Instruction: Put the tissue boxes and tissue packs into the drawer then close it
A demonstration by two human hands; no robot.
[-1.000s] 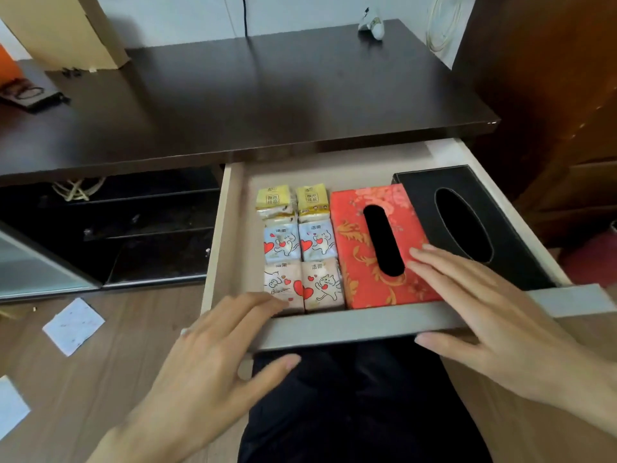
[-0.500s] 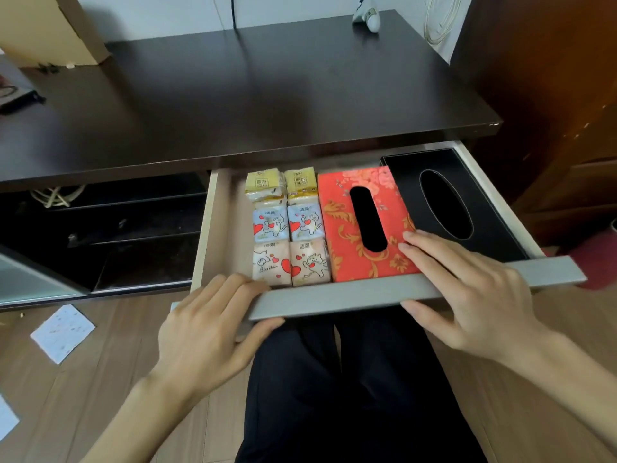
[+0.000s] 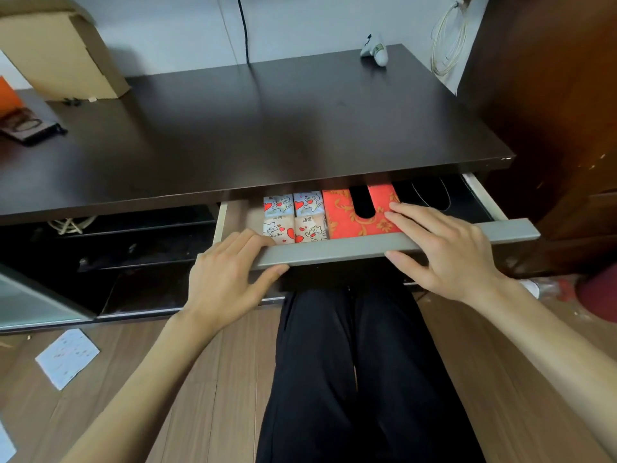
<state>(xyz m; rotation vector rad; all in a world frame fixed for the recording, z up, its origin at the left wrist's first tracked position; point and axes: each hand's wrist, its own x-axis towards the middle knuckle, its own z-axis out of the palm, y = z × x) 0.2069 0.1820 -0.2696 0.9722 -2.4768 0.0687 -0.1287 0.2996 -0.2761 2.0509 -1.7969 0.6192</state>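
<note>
Now both hands, left hand (image 3: 227, 275) and right hand (image 3: 444, 252), grip the grey drawer front (image 3: 384, 245), fingers over its top and thumbs under, with the dark desk (image 3: 267, 128) just beyond it.

bare forearms, no sleeves showing; left hand (image 3: 227, 279), right hand (image 3: 447, 252) ungloved; black trousers (image 3: 350, 379).

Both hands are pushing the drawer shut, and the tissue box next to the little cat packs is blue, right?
Not blue. In the head view the tissue box beside the cat packs is red with gold patterns. Both the left hand and right hand are on the drawer front.
</note>
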